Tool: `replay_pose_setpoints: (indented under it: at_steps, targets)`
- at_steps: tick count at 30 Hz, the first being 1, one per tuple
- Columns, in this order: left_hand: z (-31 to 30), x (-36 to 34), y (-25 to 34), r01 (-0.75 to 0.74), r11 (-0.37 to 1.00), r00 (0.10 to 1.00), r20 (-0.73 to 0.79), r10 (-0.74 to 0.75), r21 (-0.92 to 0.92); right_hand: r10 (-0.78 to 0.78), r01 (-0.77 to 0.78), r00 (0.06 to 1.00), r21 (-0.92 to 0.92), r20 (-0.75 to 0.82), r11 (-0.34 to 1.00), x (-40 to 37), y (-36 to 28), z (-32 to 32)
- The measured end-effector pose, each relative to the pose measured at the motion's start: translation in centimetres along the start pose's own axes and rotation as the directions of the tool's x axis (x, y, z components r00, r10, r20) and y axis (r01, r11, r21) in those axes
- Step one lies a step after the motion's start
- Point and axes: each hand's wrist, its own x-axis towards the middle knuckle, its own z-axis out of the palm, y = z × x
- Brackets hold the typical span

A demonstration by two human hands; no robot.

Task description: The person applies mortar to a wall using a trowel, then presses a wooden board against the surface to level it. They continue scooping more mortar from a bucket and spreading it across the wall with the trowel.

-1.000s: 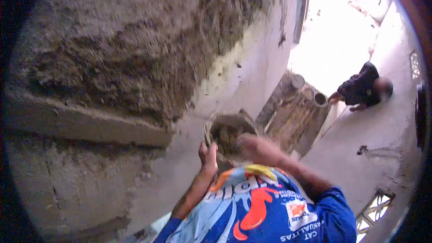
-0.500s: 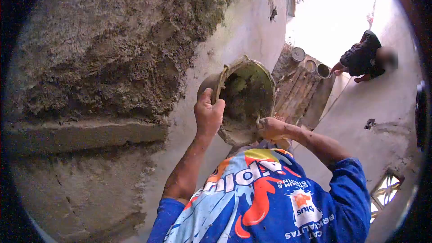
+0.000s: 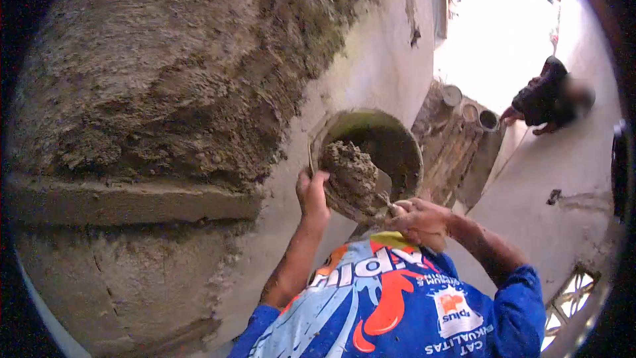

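Note:
My left hand [image 3: 313, 193] grips the left rim of a round bucket [image 3: 409, 152], its fingers wrapped over the edge. The bucket tilts so that its dark, mortar-smeared inside shows. Over the bucket's mouth is a trowel [image 3: 383, 187] heaped with wet grey mortar [image 3: 351, 171]. My right hand [image 3: 419, 219] is closed around the trowel's handle at the lower right of the bucket. Beside them on the left is a wall [image 3: 199, 113] with rough fresh mortar on it.
A straight mortar ledge [image 3: 132, 204] crosses the wall at left. Beyond the bucket, several small buckets [image 3: 488, 120] stand near wooden boards [image 3: 445, 152]. A person in dark clothes [image 3: 544, 98] crouches at the upper right. An opening with a lattice [image 3: 571, 301] is at lower right.
The trowel with its heap of mortar now shows at the bucket's mouth. The bucket sits slightly lower and further right in view, its opening turned more toward me. My right hand has moved lower.

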Motion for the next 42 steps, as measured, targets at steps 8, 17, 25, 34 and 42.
replay_pose_setpoints:
  at_steps: [8,17,25,34,42]
  targets:
    - [-7.9,1.9,-14.7,0.405,0.863,0.855,-0.209,-0.474,-0.300,-0.254,0.350,0.870,0.164,-0.423,0.922,-4.4,-10.9,2.5]
    - [-13.1,-3.3,-14.2,0.206,0.970,0.869,-0.479,-0.120,0.132,-0.498,0.766,-0.360,-0.555,-0.789,0.324,5.0,-20.5,0.9]
    - [-18.2,-3.1,-18.3,0.119,0.963,0.869,-0.494,0.017,0.241,-0.888,0.176,0.456,-0.971,-0.064,0.161,18.8,-17.3,9.4]
    - [-11.3,-1.7,-8.6,0.006,0.924,0.977,-0.198,0.076,0.382,-0.266,0.107,0.951,-0.636,-0.159,0.764,2.9,-4.0,1.6]
    - [-3.1,-0.7,-1.1,-0.520,0.603,0.853,0.336,0.398,0.605,-0.318,-0.113,0.857,-0.751,-0.405,0.650,9.2,4.4,-2.9]
